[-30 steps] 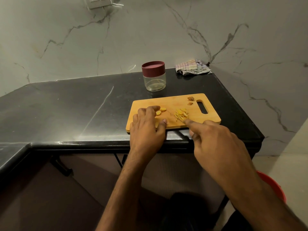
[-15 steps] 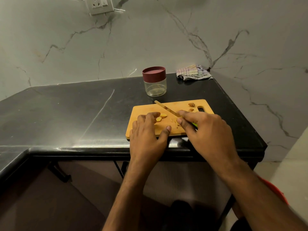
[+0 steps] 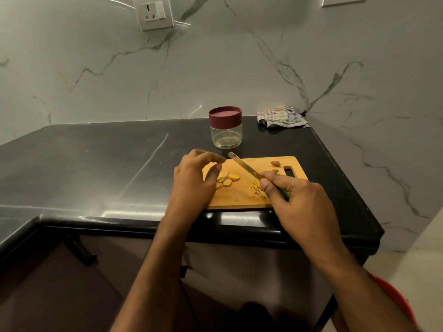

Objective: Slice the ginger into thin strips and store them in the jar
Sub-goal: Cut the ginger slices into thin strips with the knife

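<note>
Ginger slices point(image 3: 227, 179) lie on the cutting board point(image 3: 239, 200) by the loosely curled, empty left hand point(image 3: 194, 180), and the right hand point(image 3: 299, 202) has just picked up the knife point(image 3: 244, 167), ready to cut more strips.

On the one cutting board point(image 3: 242, 200) I count about four ginger slices point(image 3: 227, 179) at 9 o'clock, one small heap of ginger strips point(image 3: 256, 189), two peel scraps point(image 3: 275, 163) at 1 o'clock. One knife point(image 3: 244, 167), one jar point(image 3: 225, 130), one cloth point(image 3: 280, 116), two hands.
</note>
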